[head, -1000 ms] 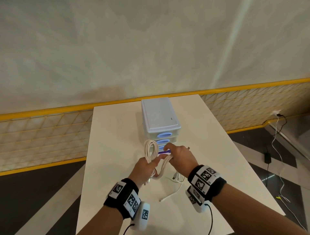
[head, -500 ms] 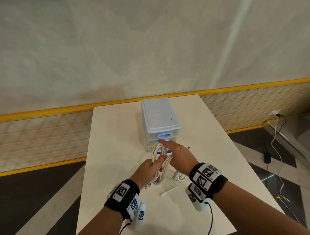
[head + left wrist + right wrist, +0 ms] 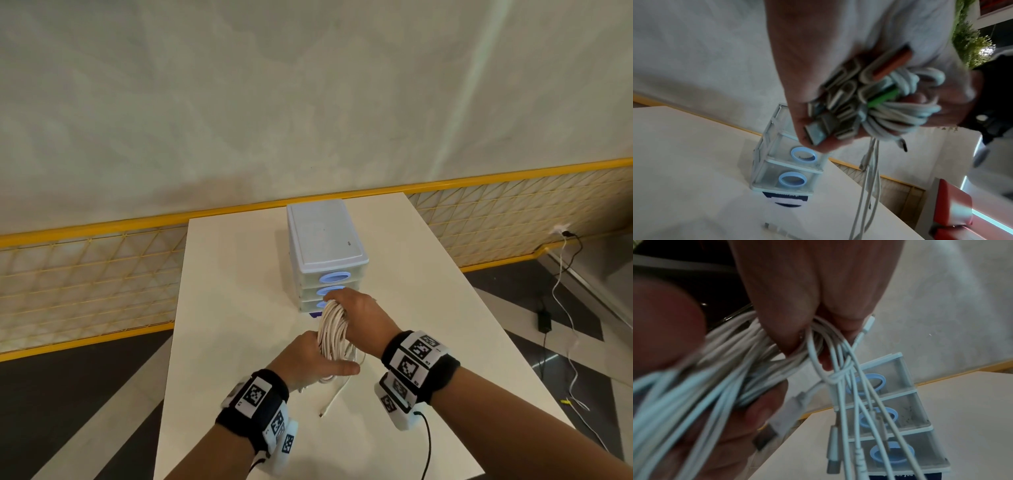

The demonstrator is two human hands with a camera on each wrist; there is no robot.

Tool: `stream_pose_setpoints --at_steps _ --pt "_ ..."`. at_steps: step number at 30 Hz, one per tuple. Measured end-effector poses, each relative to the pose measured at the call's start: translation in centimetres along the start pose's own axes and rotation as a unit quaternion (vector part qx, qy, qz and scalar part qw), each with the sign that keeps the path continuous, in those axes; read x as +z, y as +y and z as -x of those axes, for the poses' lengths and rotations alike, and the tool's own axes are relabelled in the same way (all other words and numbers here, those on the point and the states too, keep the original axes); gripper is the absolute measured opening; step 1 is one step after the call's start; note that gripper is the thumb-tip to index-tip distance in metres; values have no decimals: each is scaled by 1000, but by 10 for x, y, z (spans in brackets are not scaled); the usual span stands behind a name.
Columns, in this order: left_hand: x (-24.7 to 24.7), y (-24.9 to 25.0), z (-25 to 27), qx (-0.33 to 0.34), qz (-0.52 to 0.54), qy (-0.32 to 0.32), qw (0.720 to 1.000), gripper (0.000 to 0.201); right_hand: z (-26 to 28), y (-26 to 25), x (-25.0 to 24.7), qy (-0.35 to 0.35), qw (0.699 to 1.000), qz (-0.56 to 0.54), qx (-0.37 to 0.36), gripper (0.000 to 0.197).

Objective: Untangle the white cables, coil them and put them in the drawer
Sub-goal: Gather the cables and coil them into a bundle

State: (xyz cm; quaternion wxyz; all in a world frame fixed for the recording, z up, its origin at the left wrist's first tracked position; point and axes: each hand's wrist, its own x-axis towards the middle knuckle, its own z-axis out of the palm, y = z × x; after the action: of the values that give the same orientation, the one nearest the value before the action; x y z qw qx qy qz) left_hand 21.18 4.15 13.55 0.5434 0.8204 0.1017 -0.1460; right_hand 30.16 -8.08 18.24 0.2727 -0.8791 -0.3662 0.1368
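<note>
A bundle of white cables [image 3: 333,327] is coiled in loops between both hands, just in front of the small drawer unit [image 3: 325,240]. My left hand [image 3: 310,359] grips the near end of the coil, where several metal plugs [image 3: 838,100] are bunched in its fingers. My right hand [image 3: 356,315] grips the far end of the loops [image 3: 818,344]. Loose cable ends [image 3: 838,426] hang down in front of the drawers. One cable tail [image 3: 334,397] trails on the table [image 3: 239,274]. All three drawers with blue ring handles [image 3: 803,155] are closed.
The white table is narrow, with edges close on both sides. A dark blue card [image 3: 785,196] lies under the front of the drawer unit. A yellow mesh fence [image 3: 85,281] runs behind the table. Floor cables and an adapter [image 3: 544,322] lie to the right.
The coil has been gathered tighter and turned more along the line toward the drawers. My right hand has moved from the drawer front onto the far end of the loops.
</note>
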Motion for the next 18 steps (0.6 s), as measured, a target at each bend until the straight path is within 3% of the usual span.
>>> stream_pose_setpoints --at_steps 3,8,11,14,18 --pt "3 3 1 -4 -17 28 999 33 -3 4 3 6 1000 19 3 35" --pt "1 8 -3 -2 -69 79 995 18 -6 6 11 5 999 40 -2 36" --pt "2 6 -4 -19 -36 98 994 18 -8 9 14 -4 998 57 -12 36" --pt "0 6 -7 -42 -37 72 996 20 -8 14 14 -12 999 39 -9 38" --pt "-7 10 -6 -50 -27 49 997 27 -8 20 6 -18 1000 -18 5 53"
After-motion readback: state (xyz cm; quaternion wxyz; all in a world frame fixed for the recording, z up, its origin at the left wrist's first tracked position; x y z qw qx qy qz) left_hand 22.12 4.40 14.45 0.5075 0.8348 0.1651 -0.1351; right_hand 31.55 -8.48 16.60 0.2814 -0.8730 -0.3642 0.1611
